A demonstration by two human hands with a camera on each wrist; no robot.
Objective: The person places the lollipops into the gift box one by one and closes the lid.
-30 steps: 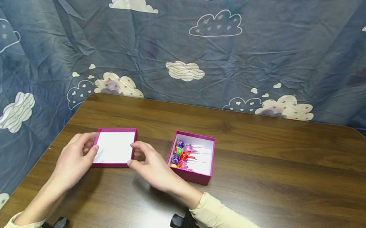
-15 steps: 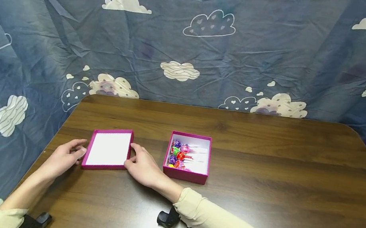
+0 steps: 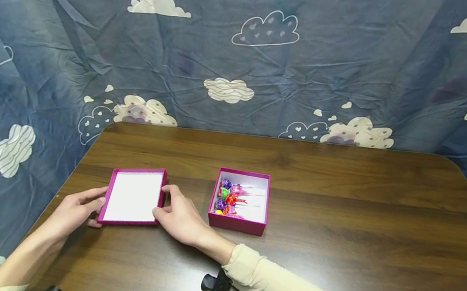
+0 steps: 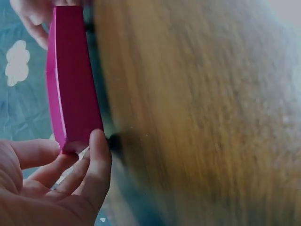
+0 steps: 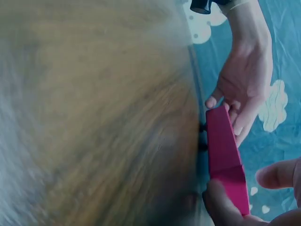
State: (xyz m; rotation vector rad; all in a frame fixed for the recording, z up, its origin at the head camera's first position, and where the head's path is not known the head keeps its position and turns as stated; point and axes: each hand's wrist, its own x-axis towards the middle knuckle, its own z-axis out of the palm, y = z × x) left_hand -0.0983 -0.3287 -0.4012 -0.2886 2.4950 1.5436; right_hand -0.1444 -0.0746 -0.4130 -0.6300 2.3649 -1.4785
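Note:
A square magenta box lid (image 3: 134,197), its white inside facing up, is held between both hands at the left of the table in the head view. My left hand (image 3: 70,215) grips its left edge; in the left wrist view the thumb lies on one side of the lid's rim (image 4: 75,80) and fingers on the other. At the opposite edge, my right hand (image 3: 184,219) pinches the lid between thumb and fingers. To the right stands the matching magenta box (image 3: 236,224), uncovered, with several wrapped lollipops (image 3: 231,199) lying inside, sticks pointing right.
The brown wooden table (image 3: 340,225) stretches right of the box. A blue cloth with cloud prints (image 3: 194,46) hangs behind and at the left. A black wrist device (image 3: 216,284) sits under the right forearm.
The lid has shifted left and nearer to me. My left hand moved left and lower, loosening from the lid's edge, and now grips it again. My right hand keeps hold; the box stays put.

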